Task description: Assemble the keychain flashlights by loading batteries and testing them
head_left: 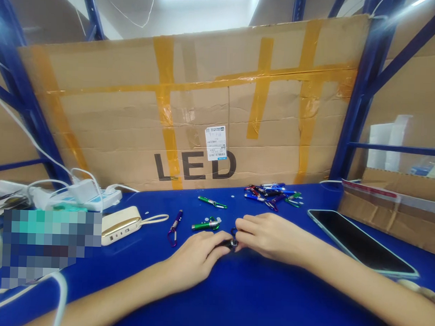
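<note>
My left hand (199,256) is closed around a small black keychain flashlight (226,243), held low over the blue table. The fingers of my right hand (267,233) pinch the same flashlight at its clip end, and they hide part of it. Just beyond my hands lies a green keychain flashlight (203,225) with a carabiner clip, and another green one (212,202) rests farther back. A purple flashlight (177,221) lies to the left of them. Behind my right hand is a loose pile of several flashlights (269,194) in blue, red, purple and green.
A cream power bank (121,225) with a strap sits left, near white chargers and cables (83,191). On the right lies a phone (361,241) beside an open cardboard box (390,212). A taped cardboard sheet (133,122) stands at the back between blue rack posts (355,106).
</note>
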The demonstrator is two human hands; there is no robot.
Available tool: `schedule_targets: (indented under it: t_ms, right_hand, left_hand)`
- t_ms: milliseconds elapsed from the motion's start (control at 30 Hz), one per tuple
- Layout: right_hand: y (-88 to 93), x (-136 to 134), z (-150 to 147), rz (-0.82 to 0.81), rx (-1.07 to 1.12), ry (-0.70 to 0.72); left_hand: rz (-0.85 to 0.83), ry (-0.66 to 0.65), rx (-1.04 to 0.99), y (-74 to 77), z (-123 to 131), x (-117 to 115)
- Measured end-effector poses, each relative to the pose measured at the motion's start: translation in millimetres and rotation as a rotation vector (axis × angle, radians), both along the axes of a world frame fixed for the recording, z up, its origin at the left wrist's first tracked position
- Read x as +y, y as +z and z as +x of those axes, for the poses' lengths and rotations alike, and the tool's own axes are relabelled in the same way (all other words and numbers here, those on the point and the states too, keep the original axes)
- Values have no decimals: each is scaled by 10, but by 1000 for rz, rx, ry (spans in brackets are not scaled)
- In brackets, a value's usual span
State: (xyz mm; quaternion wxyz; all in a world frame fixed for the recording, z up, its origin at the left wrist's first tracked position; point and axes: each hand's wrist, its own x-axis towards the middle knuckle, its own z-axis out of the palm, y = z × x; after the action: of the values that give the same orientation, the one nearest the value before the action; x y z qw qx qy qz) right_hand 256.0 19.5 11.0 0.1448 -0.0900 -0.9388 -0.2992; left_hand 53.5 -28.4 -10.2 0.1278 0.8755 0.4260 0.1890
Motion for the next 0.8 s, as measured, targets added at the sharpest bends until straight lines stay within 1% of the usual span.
schedule_targets:
  t_ms: [200, 333, 433, 500, 600, 700, 800]
  right_hand:
    - [-45, -10, -11, -115, -64, -39]
    - [-87, -48, -33, -185, -50, -37]
    - [-109, -89, -50, -316, -3, -43]
    - [-114, -116, -69, -475, 69, -52]
    - [-114, -151, -115, -831, 244, -55]
    - [-113, -168, -158, -1157, 413, -96]
    - [-107, -157, -170, -1367, 458, -132]
  left_hand:
    - [-48, -15, -17, -24, -15, 19]
    - [13, -12, 44, -41, -14, 0]
    - [55, -17, 78, -55, -14, -16]
    - [76, -16, 91, -57, -15, -22]
    - [94, -25, 83, -51, -16, -19]
    - [103, -14, 26, -43, -16, -6]
    - [91, 10, 3, -36, -16, -2]
